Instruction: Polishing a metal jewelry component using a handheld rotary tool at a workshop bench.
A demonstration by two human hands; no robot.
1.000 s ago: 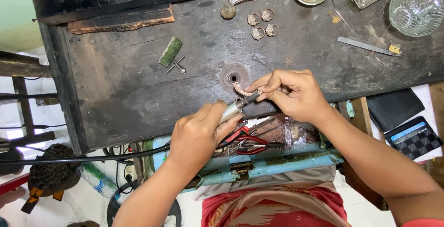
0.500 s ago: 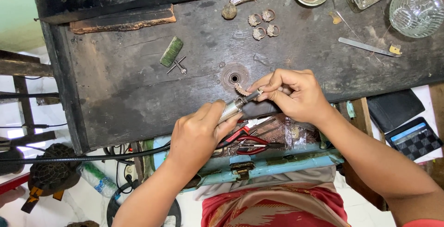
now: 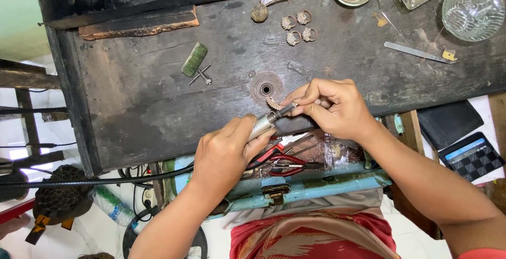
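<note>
At the bench edge, left hand (image 3: 224, 156) grips a rotary handpiece (image 3: 263, 124); right hand (image 3: 329, 106) pinches a small jewelled piece (image 3: 274, 103) against its tip. Grinding looks mid-way; several rings (image 3: 296, 27) wait untouched.

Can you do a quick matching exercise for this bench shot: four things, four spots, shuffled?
Things:
1. glass bowl
2. green block
3. red-handled pliers
4. rotary handpiece

Places:
A. in the open drawer under the bench edge
B. far right corner of the bench top
C. gripped in the left hand, tip steadied by the right hand
D. lying on the bench top, left of the small hole

Pairs: 1-B, 2-D, 3-A, 4-C
</note>
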